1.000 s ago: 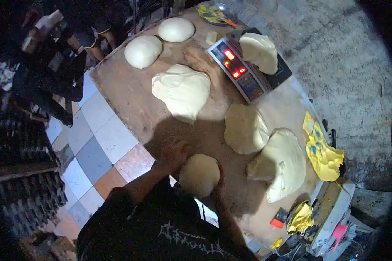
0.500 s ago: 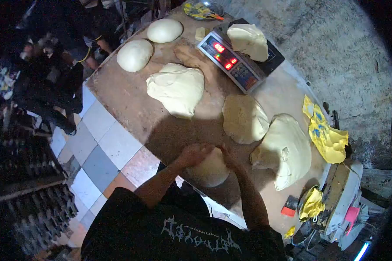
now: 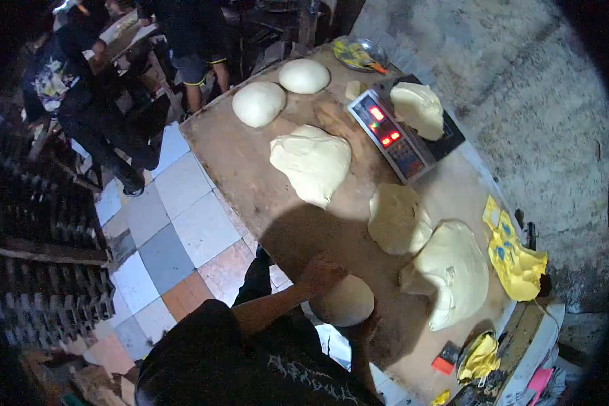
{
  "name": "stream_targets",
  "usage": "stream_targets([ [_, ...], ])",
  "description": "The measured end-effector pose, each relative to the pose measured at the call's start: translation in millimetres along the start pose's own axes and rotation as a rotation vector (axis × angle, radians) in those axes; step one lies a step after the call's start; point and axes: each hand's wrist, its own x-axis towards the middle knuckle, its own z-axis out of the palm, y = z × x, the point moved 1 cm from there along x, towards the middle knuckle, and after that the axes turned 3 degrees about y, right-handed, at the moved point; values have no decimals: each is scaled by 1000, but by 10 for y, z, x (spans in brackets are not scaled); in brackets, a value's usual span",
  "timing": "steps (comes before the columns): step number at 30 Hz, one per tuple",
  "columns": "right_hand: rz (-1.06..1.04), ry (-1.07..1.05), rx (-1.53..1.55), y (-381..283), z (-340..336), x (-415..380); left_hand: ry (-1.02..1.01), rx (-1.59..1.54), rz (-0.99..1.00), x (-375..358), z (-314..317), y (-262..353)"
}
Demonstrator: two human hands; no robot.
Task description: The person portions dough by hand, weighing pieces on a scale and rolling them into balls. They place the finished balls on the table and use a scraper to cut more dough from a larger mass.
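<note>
A smooth round ball of dough (image 3: 345, 302) lies at the near edge of the brown table. My left hand (image 3: 323, 273) rests against its upper left side, fingers slightly curled. Low on the ball's right side is my right hand (image 3: 365, 329), dark and partly hidden, so its fingers are hard to make out. Beyond them lies a loose dough piece (image 3: 311, 162). To the right are a flatter piece (image 3: 399, 218) and a large dough mass (image 3: 455, 271). Another dough lump (image 3: 418, 110) sits on the digital scale (image 3: 389, 134), whose red display is lit.
Two round dough balls (image 3: 258, 104) sit at the table's far left. A metal bowl (image 3: 361, 54) is at the far end. Yellow plastic (image 3: 514, 260) and a red-and-black block (image 3: 445, 358) lie on the right. Two people (image 3: 91, 101) stand beyond the tiled floor.
The view has shifted, showing more of the people at the upper left. My left hand has moved to the ball's upper left side, and my right hand has come down from its top to its lower right.
</note>
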Motion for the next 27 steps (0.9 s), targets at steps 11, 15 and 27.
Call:
stream_targets([
  [11,308,-361,859,-1782,1041,426,-289,-1409,-959,-252,-1129,-1269],
  [15,-732,-109,-198,-3725,1211,956,301,-1862,-754,-587,-1958,-2059],
  [27,-579,-120,-439,-4269,1206,3438,625,-422,-847,-113,-2871,-3325],
])
